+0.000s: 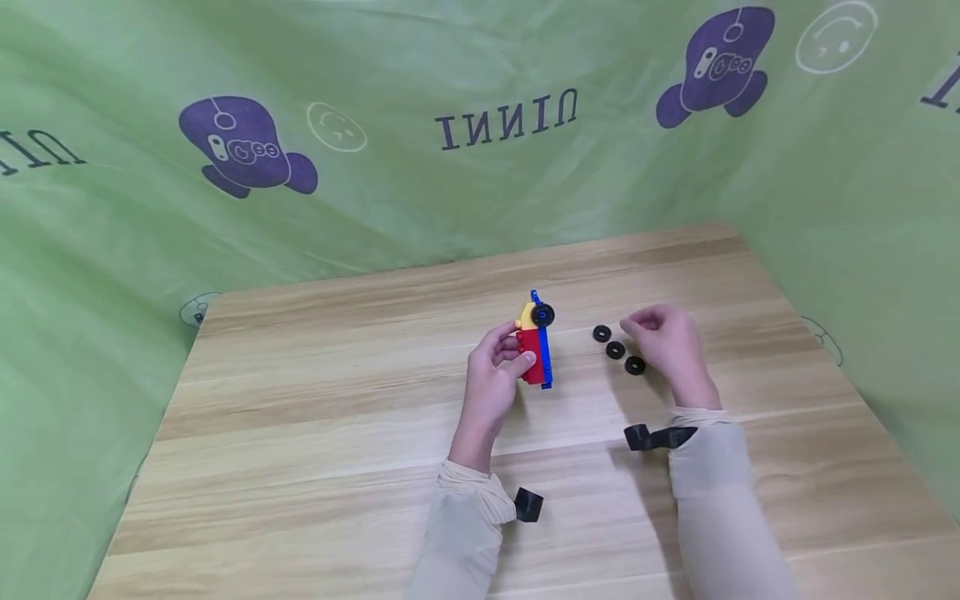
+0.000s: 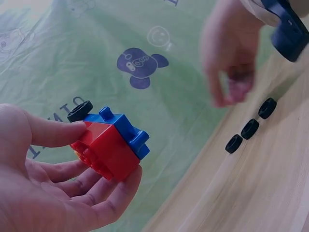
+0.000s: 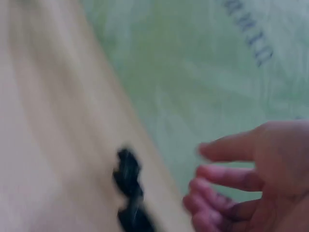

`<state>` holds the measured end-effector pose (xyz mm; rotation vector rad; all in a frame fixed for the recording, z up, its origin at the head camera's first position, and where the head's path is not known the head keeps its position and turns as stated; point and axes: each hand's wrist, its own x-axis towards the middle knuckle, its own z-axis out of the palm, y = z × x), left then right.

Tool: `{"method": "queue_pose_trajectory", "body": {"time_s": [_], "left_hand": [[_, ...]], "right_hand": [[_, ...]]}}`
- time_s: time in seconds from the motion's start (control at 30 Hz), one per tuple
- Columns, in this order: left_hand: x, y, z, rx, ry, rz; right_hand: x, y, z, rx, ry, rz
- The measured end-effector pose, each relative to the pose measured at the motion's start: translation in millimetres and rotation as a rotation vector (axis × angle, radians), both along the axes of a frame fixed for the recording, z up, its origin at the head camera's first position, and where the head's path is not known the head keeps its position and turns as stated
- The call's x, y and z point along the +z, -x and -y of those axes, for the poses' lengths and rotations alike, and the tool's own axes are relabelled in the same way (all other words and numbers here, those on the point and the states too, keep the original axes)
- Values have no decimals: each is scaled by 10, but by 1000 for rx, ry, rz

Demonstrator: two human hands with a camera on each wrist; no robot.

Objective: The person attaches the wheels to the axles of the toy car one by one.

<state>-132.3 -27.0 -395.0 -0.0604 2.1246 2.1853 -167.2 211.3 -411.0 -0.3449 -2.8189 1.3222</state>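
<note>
My left hand (image 1: 491,385) grips a toy block car (image 1: 532,357) by its red body, thumb on one side and fingers on the other. The car has a red block, a yellow block (image 1: 527,315) and a blue base (image 1: 545,354). One black wheel (image 1: 542,315) sits on its side near the yellow end. Three loose black wheels (image 1: 615,349) lie in a slanting row on the table. Just right of them and above the tabletop is my right hand (image 1: 671,342). In the right wrist view its thumb and index fingertip stand apart, with nothing between them.
The wooden table (image 1: 315,433) reaches back to a green printed curtain (image 1: 390,208), which also hangs at both sides. Each sleeve carries a black wrist camera mount; the right one (image 1: 660,437) stands over the table in front of the loose wheels.
</note>
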Motion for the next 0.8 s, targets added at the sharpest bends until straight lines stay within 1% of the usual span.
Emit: {"method": "queue_pose_trajectory", "body": {"time_s": [0.03, 0.07, 0.17, 0.23, 0.33, 0.43, 0.53, 0.63, 0.8], "left_hand": [[-1, 1, 3, 1, -6, 1], [-2, 0, 6, 3, -8, 2], [-1, -3, 15, 7, -17, 10], [1, -2, 20, 8, -20, 17], [5, 0, 29, 10, -20, 14], [13, 5, 37, 13, -25, 18], [20, 6, 43, 15, -35, 29], [30, 5, 42, 15, -42, 33], [29, 5, 33, 17, -47, 37]], "right_hand": [[-37, -3, -57, 20, -63, 34], [-72, -3, -103, 46, -98, 63], [-146, 2, -180, 119, -142, 119], [-175, 11, -183, 165, -174, 119], [-198, 31, -135, 203, -226, 109], [-217, 48, -63, 200, -266, 95], [-228, 51, -13, 170, -269, 100], [-229, 43, 1, 153, -250, 98], [-179, 30, -7, 175, -182, 87]]}}
